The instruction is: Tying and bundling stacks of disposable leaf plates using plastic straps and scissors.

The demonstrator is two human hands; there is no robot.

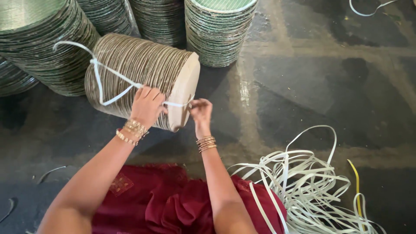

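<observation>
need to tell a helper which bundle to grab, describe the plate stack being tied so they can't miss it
On the dark floor stand several upright stacks of green plates. In front of them lies the bundle of plates, with the left hand and right hand on it. It alone lies on its side, shows a tan face, and has a white strap around it.

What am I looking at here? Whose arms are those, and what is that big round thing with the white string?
The camera sits on a person's head and looks down, so the two arms are that person's own. The round thing is a bundle of paper plates lying on its side on the dark floor. A white strap loops around it. The left hand presses on the bundle and grips the strap; the right hand pinches the strap's end at the flat face. More plate stacks stand behind, and a heap of loose straps lies at the right.
</observation>
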